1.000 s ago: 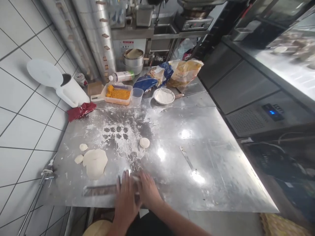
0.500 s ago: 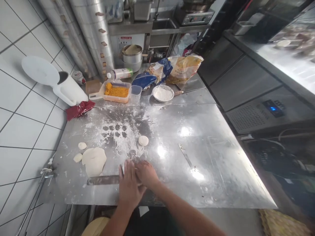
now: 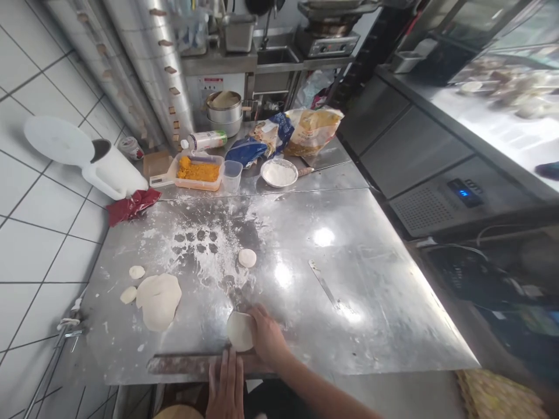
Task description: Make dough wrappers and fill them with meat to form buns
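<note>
A brown rolling pin (image 3: 179, 365) dusted with flour lies along the table's front edge. My left hand (image 3: 225, 381) rests on it with straight fingers laid flat, not wrapped round it. Just beyond the pin is a round flattened piece of dough (image 3: 240, 330). The fingers of my right hand (image 3: 267, 337) are closed on its right edge. Farther up sits a small dough disc (image 3: 247, 258). To the left lie overlapping rolled dough rounds (image 3: 159, 301), with two small dough pieces (image 3: 128, 295) beside them.
Flour (image 3: 201, 247) coats the middle of the steel table. A scraper-like metal strip (image 3: 323, 283) lies to the right. Along the back stand a tub of orange filling (image 3: 198, 173), a clear cup (image 3: 232, 176), a bowl of flour (image 3: 279, 173) and bags (image 3: 312, 131). A tiled wall borders the left.
The rolling pin and my left hand have come back toward the table's front edge. My right hand has left the pin and now grips the edge of the dough round, which has come into view.
</note>
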